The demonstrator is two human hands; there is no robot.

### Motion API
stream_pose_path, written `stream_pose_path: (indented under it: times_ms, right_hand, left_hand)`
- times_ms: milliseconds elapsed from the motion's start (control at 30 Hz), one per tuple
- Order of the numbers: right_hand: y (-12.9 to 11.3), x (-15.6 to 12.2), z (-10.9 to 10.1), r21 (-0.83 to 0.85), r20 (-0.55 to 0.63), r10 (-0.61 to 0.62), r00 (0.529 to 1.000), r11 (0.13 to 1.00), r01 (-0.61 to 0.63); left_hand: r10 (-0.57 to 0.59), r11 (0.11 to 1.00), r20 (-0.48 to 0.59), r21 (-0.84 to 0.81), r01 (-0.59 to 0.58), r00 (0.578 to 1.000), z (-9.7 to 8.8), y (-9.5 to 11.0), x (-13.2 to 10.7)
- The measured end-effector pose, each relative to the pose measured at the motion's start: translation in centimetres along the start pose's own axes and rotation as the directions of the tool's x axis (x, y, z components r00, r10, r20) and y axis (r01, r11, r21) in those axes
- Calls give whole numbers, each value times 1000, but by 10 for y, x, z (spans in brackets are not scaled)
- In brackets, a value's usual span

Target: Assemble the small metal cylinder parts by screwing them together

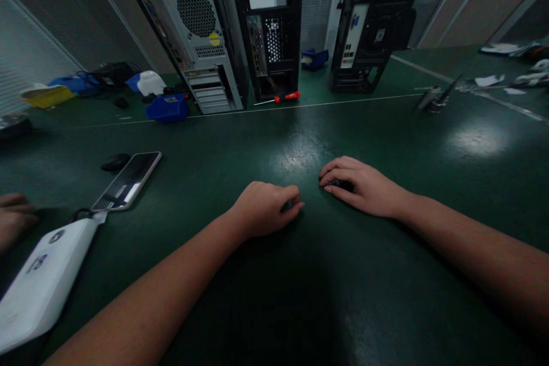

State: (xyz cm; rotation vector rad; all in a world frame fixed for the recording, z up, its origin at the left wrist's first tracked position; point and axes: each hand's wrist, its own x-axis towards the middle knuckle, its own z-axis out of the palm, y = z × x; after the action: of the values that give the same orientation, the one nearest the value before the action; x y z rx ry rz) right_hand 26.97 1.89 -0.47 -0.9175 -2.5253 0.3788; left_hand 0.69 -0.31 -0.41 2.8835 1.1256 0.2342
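Note:
My left hand (270, 209) rests on the green tabletop (274, 297), its fingers curled in and the thumb close to the forefinger. Nothing shows between them. To its right, my right hand (364, 186) lies low on the table with fingers and thumb closed around something small and dark (333, 182), mostly hidden under the fingers; its kind cannot be made out. Beyond both hands, a red-handled screwdriver (287, 97) lies in front of an open black computer case (295, 23).
A grey computer case (197, 28) and another black case (373, 23) stand at the back. Blue bins (167, 108) sit beside them. At left are a phone (128, 180), a black mouse (115, 162), a white power bank (47, 280) and another person's hand (15, 220).

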Motion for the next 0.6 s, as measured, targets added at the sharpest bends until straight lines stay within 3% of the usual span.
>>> stream_pose_path:
  times_ms: [600]
  right_hand:
    - [-1, 0, -1, 5, 8, 17, 1000, 1000, -17]
  left_hand:
    - [19, 1000, -28, -15, -19, 999, 3, -2, -1]
